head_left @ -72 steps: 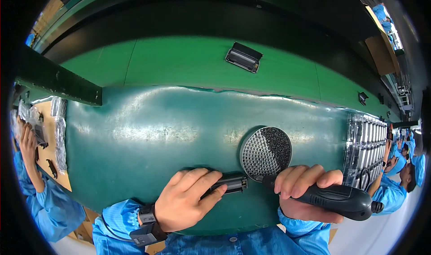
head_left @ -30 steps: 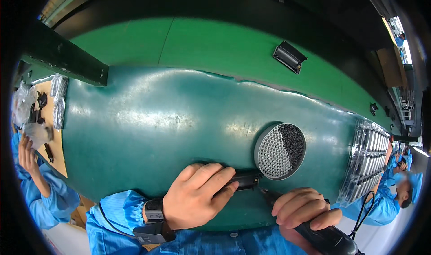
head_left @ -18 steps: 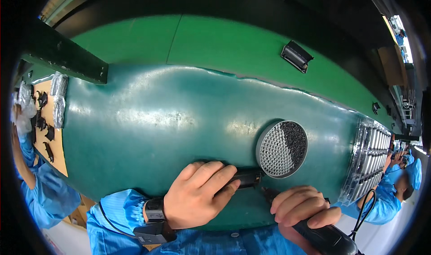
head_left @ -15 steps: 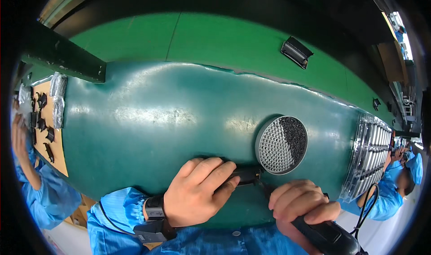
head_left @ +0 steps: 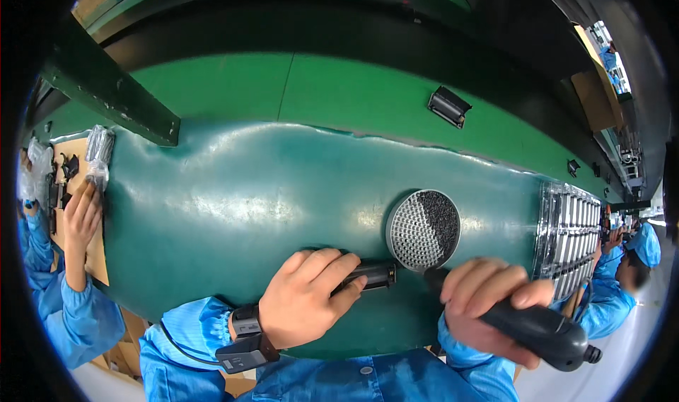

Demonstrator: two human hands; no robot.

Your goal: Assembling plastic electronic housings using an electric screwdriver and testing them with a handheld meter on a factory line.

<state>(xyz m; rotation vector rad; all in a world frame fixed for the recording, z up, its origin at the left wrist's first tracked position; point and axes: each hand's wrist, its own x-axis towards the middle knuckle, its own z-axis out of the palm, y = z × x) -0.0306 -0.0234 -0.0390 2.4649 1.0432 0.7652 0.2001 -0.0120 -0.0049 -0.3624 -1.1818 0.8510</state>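
Note:
My left hand [head_left: 304, 299] is closed around a black plastic housing [head_left: 380, 274] and steadies it against the green mat. The housing's right end pokes out past my fingertips. To the right, my right hand [head_left: 488, 303] grips a black electric screwdriver [head_left: 541, 331], its rear end angled toward the lower right. The screwdriver's front end lies close to the near rim of a round grey dish [head_left: 391, 243], apart from the housing; its fine tip is hard to make out. Inside the dish is a plate full of small holes, with small black screws [head_left: 442, 218] heaped over its right side.
Clear plastic trays with pale parts [head_left: 573, 236] stand at the right. Beyond the mat, a black part [head_left: 450, 107] lies on a green surface. A green post [head_left: 113, 94] rises at the far left. One co-worker's hand [head_left: 83, 214] is by bagged parts; another person [head_left: 622, 274] sits right.
My right hand has drawn the screwdriver away from the housing's end, rightward toward the dish's near rim. My left hand keeps its hold. The left co-worker's hand has moved to the bagged parts.

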